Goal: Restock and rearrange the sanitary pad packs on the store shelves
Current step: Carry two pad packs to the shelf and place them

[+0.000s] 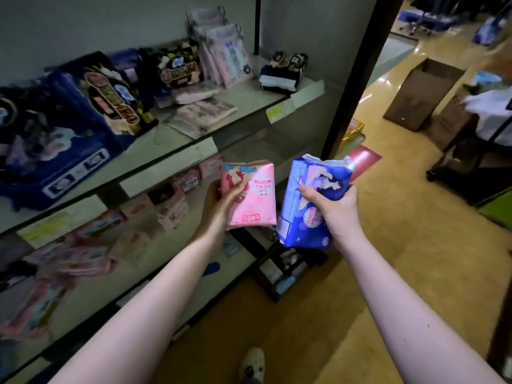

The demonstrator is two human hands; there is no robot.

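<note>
Pink pack (253, 198) gripped in my left hand (221, 202), blue pack (303, 234) in my right hand (335, 203), both long-axis up, just off the shelf (246, 103) front. Shelf lies left of both. Left hand is nearer, so pink probably goes first.

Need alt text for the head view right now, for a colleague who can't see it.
A person holds a pink pad pack in the left hand and a blue pad pack in the right hand, before store shelves with dark blue packs above and pink packs below. A cardboard box stands beyond.
</note>
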